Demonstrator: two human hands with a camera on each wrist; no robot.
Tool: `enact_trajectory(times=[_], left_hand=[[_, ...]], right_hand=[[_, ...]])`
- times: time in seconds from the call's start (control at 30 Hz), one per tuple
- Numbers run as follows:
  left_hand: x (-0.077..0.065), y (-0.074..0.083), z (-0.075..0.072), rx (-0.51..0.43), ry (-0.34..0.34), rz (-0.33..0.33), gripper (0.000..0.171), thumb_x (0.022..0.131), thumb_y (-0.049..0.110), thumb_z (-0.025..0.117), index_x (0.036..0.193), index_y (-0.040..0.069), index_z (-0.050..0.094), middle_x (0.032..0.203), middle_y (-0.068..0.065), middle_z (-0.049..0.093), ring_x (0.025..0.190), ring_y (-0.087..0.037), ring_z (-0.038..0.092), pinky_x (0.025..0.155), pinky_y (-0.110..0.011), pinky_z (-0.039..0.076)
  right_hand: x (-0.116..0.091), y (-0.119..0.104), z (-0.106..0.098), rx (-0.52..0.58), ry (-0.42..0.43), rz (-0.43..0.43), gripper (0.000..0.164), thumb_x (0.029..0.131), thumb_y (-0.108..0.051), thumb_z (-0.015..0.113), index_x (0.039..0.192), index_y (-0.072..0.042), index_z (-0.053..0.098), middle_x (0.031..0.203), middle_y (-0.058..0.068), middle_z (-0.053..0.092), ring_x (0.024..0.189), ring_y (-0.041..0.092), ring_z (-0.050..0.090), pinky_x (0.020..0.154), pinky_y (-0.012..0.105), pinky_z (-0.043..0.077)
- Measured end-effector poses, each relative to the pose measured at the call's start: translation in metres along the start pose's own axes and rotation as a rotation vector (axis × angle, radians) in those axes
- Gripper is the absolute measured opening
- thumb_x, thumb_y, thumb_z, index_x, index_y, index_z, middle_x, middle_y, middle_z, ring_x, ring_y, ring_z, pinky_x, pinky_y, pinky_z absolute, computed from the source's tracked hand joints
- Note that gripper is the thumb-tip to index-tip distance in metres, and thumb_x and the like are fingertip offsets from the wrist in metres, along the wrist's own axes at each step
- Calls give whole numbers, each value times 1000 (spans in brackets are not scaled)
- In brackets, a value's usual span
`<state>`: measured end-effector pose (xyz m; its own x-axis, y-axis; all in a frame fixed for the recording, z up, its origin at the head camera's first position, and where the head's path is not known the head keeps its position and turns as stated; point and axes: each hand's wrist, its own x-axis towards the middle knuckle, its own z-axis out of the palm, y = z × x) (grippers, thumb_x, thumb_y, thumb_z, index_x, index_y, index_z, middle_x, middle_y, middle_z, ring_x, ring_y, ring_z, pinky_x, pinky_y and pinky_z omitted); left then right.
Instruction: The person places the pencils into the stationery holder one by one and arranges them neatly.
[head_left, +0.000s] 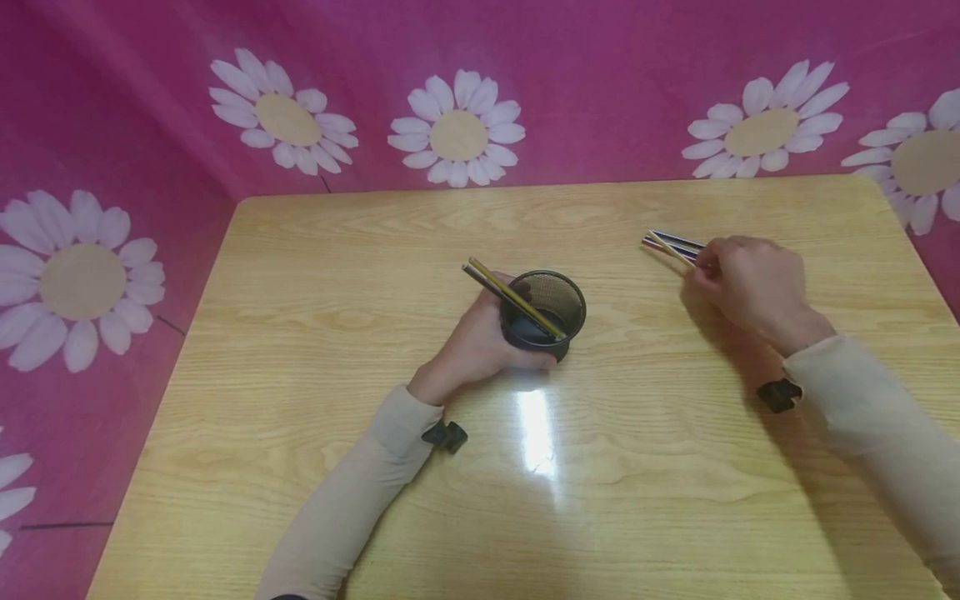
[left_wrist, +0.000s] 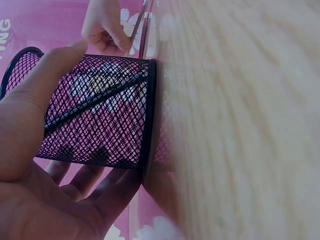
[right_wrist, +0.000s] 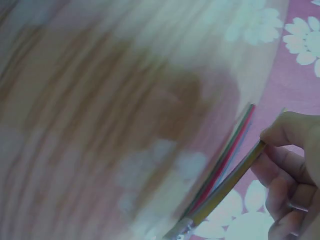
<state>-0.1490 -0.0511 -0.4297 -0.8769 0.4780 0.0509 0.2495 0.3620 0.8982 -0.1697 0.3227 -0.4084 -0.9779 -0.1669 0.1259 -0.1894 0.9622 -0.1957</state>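
Note:
A black wire-mesh pencil cup point(head_left: 558, 287) stands upright on the table, gripped around its left side by my left hand point(head_left: 480, 333). Pencils, one yellow and one dark point(head_left: 510, 297), lean inside it and stick out over the left rim. Through the mesh point(left_wrist: 100, 130) in the left wrist view, a dark slanted pencil point(left_wrist: 95, 102) shows. Farther right, my right hand point(head_left: 753, 279) pinches a yellowish pencil point(right_wrist: 230, 182) between thumb and fingertips, its far end angled down. Beside and under it lie a few more pencils point(right_wrist: 222, 155), dark and red.
The wood-grain table point(head_left: 300, 350) ends at the back and sides against a magenta cloth with white daisies point(head_left: 585, 92). A light glare patch point(head_left: 536, 429) lies on the tabletop in front of the cup. Small black wrist mounts point(head_left: 446, 435) sit on both sleeves.

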Motion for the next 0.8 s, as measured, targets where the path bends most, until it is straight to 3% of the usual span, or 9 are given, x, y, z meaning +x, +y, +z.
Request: enact_trajectory(times=[0.4, 0.8], left_hand=[[0, 0, 0, -16, -1, 10, 100, 65, 17, 108, 144, 1, 49, 140, -11, 62, 134, -21, 55, 122, -40, 38], [0, -2, 0, -6, -3, 9, 101, 65, 18, 108, 144, 1, 48, 141, -12, 62, 135, -22, 54, 122, -43, 38]], right_hand=[[0, -34, -16, 100, 162, -91, 10, 90, -11, 71, 97, -8, 78, 82, 5, 73, 71, 27, 63, 49, 44, 39], [-1, -58, -28, 122, 215, -158, 7, 91, -10, 73, 94, -8, 79, 82, 6, 75, 68, 25, 64, 48, 39, 39]])
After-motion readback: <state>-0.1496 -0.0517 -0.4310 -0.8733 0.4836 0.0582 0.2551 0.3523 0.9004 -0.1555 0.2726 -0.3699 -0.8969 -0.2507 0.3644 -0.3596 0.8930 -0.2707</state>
